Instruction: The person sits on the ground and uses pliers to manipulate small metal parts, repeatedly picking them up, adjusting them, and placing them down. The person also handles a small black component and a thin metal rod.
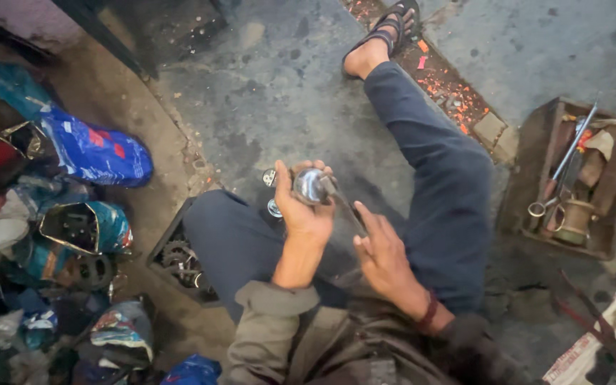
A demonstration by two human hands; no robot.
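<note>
My left hand (301, 214) is raised over my lap and grips a round shiny metal part (311, 185) between thumb and fingers. A thin dark metal tool (347, 210) runs from that part down to my right hand (383, 253), which holds its lower end with the fingers partly spread. Both hands hover above my legs in dark blue trousers (436, 192); my right leg stretches out to a sandalled foot (386, 32). Two small shiny round parts (272, 192) lie on the floor just beyond my left knee.
A wooden toolbox (572, 178) with pliers, a rod and a metal cup stands at the right. A dark tray of gears (180, 260) sits by my left thigh. Blue plastic bags (94, 150) and clutter fill the left side. Concrete floor (272, 85) lies ahead.
</note>
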